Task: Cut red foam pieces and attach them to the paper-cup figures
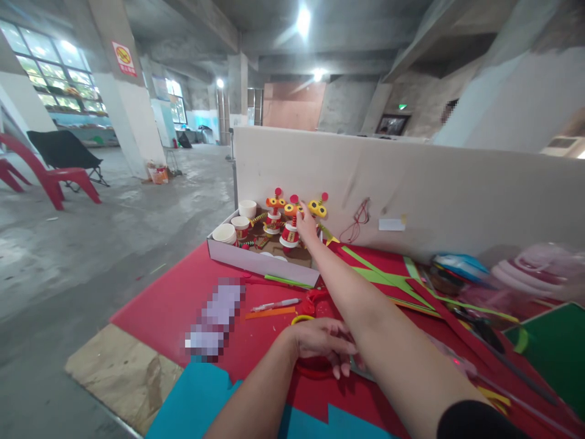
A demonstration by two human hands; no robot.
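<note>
My right hand (309, 224) reaches into a shallow box (262, 266) at the back of the table. Its fingers are closed at the side of a paper-cup figure (289, 235) with an orange head, round eyes and a red disc on top. Beside it stand a similar red-and-white cup figure (273, 221) and a yellow-headed figure (317, 208), partly hidden by my hand. Nearer, my left hand (323, 342) hovers over or rests on scissors (315, 369) with yellow and red handles; which, I cannot tell. Its fingers are loosely curled and apart, and it partly covers the scissors.
White paper cups (224, 234) fill the box's left end. A pen (276, 305), an orange strip (270, 313) and a blurred-out phone-like object (217, 317) lie on red sheeting. Blue paper (192, 396) is in front; green strips (388, 277) lie right. A white partition (292, 158) stands behind.
</note>
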